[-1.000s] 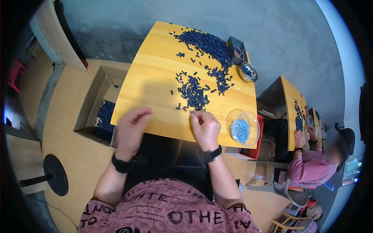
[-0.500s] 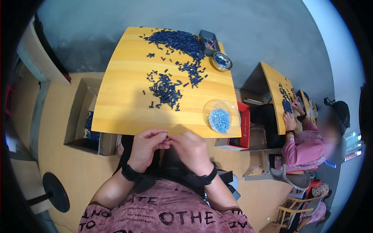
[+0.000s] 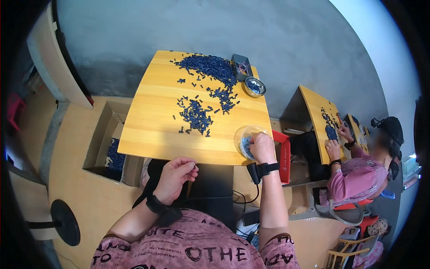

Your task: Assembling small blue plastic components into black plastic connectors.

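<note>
Both fingertips — right hand (image 3: 262,147) — inside clear bowl (image 3: 249,140).

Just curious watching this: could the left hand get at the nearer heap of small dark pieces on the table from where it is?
Probably yes. The left hand hangs just off the near edge of the wooden table, and only bare tabletop lies between it and the nearer heap. The right hand is off at the clear bowl.

bowl (image 3: 244,134) part hid by r hand (image 3: 262,147) | fingertip grip unclear
</note>
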Motion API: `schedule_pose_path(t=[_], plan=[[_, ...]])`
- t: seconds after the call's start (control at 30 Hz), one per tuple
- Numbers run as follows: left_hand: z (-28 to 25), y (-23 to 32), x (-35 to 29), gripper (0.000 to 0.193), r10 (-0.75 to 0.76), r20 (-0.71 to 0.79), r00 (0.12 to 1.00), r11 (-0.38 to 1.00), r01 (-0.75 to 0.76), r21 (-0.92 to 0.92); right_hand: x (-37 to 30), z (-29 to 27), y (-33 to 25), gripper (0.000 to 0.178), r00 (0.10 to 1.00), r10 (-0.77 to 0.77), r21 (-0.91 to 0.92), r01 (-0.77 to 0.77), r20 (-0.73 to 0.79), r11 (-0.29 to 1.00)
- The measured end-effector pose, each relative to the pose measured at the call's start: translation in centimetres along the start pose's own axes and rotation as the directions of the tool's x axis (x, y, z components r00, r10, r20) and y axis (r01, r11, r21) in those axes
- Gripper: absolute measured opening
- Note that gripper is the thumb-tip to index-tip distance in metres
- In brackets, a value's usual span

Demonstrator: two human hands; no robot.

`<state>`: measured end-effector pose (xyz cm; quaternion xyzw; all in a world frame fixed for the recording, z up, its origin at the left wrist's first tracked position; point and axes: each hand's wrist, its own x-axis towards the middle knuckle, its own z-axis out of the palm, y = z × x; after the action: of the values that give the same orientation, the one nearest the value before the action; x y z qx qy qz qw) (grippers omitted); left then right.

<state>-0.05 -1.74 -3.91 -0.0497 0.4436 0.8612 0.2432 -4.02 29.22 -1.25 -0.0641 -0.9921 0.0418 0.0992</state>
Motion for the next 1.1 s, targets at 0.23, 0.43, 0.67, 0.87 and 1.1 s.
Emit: schedule_pose_path(t=[0.23,0.43,0.67,0.87,1.1], plan=[[-0.7,-0.6,-0.3,0.013,-0.02,-0.034,0.999,1.0,0.02,0.013,-0.2,-0.1,-0.6,0.009,0.999,0.032,-0.073,-0.031,0.016,0.997],[-0.7,-1.2,0.2,0.015,-0.017,-0.025,1.0,0.999,0.016,-0.03,0.0,0.5,0.2,0.011,0.995,0.005,-0.105,0.005,0.095,0.994],[-0.7,-1.0,0.4,0.014,-0.027,-0.017,0.999,0.999,0.027,-0.026,0.3,1.4,-0.5,0.013,1.0,0.023,-0.012,-0.023,-0.003,1.0],[-1.4,-1.3,0.0,0.012,0.001,-0.036,0.999,0.999,-0.002,-0.032,0.9,1.7,-1.2,0.014,0.999,0.008,0.001,-0.008,-0.039,1.0],[-2.2,-2.6,0.0,0.021,0.001,-0.025,1.0,0.999,-0.002,-0.032,0.8,2.0,-0.4,0.01,0.996,-0.09,-0.03,0.09,-0.002,0.996]])
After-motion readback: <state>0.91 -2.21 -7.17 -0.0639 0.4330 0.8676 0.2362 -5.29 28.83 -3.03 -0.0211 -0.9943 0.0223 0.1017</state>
